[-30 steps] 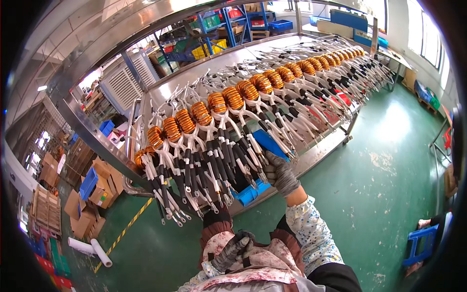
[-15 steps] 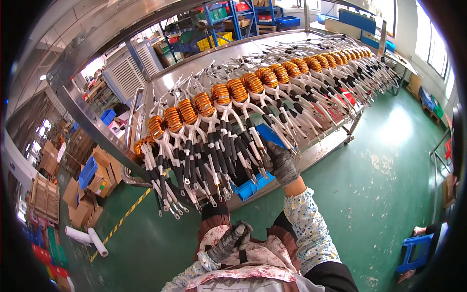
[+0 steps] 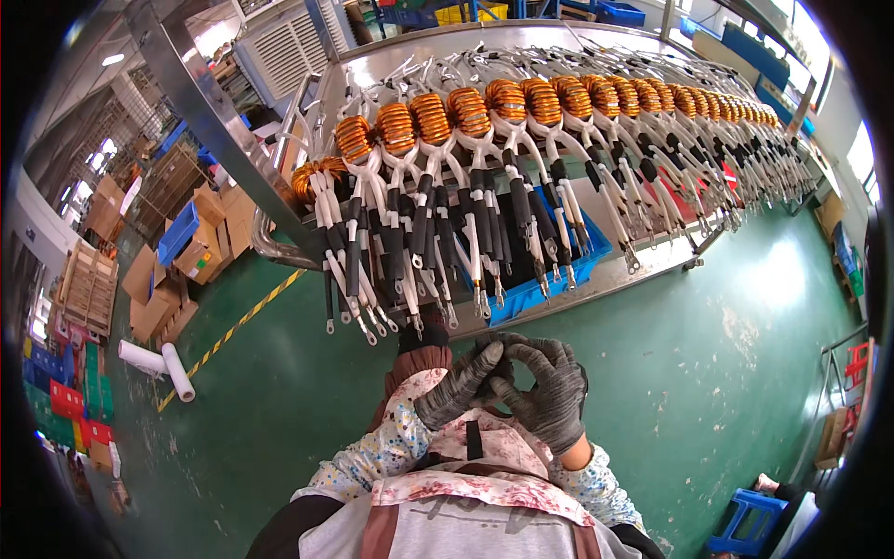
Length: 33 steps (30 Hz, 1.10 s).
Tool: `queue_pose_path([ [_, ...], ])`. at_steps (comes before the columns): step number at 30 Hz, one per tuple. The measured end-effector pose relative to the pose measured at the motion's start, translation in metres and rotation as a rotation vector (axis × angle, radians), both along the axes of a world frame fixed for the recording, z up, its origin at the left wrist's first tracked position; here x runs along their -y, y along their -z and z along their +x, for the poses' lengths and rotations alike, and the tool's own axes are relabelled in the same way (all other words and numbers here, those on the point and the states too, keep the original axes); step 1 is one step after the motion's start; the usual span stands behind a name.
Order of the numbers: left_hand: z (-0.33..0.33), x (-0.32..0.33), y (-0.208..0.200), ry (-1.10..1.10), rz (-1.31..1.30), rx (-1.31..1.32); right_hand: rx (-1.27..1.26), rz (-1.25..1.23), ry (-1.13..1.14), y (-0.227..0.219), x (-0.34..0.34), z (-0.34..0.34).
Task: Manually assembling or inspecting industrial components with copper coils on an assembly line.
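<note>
coil leads nr, l hand touching r hand, both part-curled

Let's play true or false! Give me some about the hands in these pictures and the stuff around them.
1. The left hand and right hand wear gray gloves. True.
2. Both hands are inside the tray. False: they are close together, outside the tray.
3. The orange coils stand in a long row. True.
4. The tray is yellow. False: it is blue.
5. A blue stool shows at the lower right. True.
</note>
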<state>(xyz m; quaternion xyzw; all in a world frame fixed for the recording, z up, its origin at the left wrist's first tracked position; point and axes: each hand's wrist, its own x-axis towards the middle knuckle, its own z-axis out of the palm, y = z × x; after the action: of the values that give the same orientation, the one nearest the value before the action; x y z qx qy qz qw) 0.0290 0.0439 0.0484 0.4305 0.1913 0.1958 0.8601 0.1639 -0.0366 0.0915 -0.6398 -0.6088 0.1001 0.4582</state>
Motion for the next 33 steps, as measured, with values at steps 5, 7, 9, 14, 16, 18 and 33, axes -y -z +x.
queue_pose_path([
  [5,-0.005,0.013,0.003,-0.031,-0.061,-0.048,-0.029,0.183,-0.064,0.018,-0.002,-0.003],
  [7,-0.015,0.011,0.005,0.004,-0.008,0.024,0.016,0.174,-0.129,0.015,-0.004,-0.006],
  [9,-0.017,0.013,0.002,-0.021,-0.108,0.044,-0.495,0.104,-0.151,0.017,-0.003,-0.008],
  [14,-0.031,0.012,0.007,0.032,-0.161,0.034,-1.317,0.213,-0.222,-0.033,-0.014,0.027],
  [16,-0.039,0.011,0.025,0.033,-0.175,0.063,-1.034,-0.047,0.085,-0.047,-0.022,0.041],
  [18,-0.047,0.016,0.037,0.045,-0.190,0.093,-0.921,-0.006,0.100,-0.027,-0.035,0.055],
  [33,-0.062,0.021,0.042,-0.055,-0.186,0.092,-0.956,-0.039,0.156,-0.041,-0.049,0.059],
])
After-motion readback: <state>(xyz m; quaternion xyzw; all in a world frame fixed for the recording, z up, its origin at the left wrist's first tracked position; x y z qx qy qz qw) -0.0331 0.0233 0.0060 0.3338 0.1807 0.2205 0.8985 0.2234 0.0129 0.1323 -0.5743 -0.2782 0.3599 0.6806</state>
